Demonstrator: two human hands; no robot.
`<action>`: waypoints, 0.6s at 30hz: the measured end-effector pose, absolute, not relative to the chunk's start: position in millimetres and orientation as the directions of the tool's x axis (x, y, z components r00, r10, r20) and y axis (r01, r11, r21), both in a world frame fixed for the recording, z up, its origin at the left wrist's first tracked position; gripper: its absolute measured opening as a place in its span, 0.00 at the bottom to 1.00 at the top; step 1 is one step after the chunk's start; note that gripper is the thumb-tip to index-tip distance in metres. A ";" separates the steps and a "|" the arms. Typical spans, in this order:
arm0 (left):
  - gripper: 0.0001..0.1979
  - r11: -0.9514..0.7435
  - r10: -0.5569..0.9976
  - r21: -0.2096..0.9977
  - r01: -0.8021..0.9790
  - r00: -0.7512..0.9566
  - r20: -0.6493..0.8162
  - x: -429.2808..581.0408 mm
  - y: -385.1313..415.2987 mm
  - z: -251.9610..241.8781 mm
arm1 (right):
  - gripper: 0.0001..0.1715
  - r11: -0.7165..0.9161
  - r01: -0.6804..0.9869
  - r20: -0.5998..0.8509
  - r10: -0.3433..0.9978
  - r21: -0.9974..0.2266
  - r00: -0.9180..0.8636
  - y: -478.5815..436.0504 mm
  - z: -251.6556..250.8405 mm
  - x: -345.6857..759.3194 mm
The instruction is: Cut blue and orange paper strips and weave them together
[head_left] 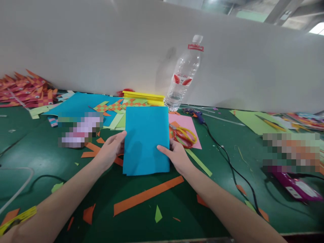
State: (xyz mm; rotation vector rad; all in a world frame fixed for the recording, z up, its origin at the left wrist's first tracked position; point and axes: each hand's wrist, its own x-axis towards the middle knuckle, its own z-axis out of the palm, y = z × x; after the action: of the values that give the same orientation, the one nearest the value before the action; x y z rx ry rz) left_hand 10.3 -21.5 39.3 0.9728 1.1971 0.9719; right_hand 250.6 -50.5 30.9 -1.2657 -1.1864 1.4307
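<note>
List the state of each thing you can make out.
Blue sheet: doubled, layers slightly misaligned at bottom left.
Left hand: holding its left edge.
Right hand: holding its right edge, thumb in front.
Scissors: lying down, blades mostly hidden, open or closed unclear.
Plastic bottle: capped, standing, apparently nearly empty.
Hot-glue gun: lying down, corded, power unclear.
Pink sheet: flat, partly covered.
Orange strip: lying loose, flat.

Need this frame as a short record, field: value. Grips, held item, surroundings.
held item: blue paper
left grip: at the paper's left edge
right grip: at its right edge, thumb on the front
surface: green table
nearer than the paper: orange strip
right of the paper: scissors with yellow and red handles; pink paper
behind: clear bottle, white cap
far right: magenta device
unreadable: two pixelated patches
</note>
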 end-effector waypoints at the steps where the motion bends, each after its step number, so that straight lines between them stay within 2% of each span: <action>1: 0.23 0.280 0.950 0.960 -0.016 0.149 -0.275 10.8 -22.6 39.5 | 0.30 -0.157 -0.025 -0.154 0.985 -0.987 -0.081 -49.3 29.2 251.5; 5: 0.20 0.192 0.899 0.973 0.129 0.375 -0.228 13.3 -26.0 44.3 | 0.31 -0.104 -0.059 -0.104 0.995 -0.993 0.001 -47.1 25.6 253.3; 7: 0.19 0.139 0.886 0.975 0.174 0.418 -0.201 14.5 -26.7 47.2 | 0.32 -0.082 -0.080 -0.084 0.996 -0.993 0.022 -46.6 24.9 253.7; 12: 0.14 0.069 0.905 0.977 0.203 0.398 -0.147 13.9 -25.2 45.5 | 0.29 -0.037 -0.093 -0.038 0.999 -0.995 0.009 -44.8 21.7 255.9; 18: 0.12 -0.006 0.933 0.962 0.274 0.347 -0.093 9.4 -21.9 37.5 | 0.32 -0.048 -0.075 -0.047 0.999 -0.996 -0.022 -42.1 16.0 257.8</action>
State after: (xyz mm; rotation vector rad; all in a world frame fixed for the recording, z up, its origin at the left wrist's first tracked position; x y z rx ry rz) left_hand 9.4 -21.9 37.5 1.5211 1.1400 0.7600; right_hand 257.8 -42.1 16.0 -1.1777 -1.1447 1.2937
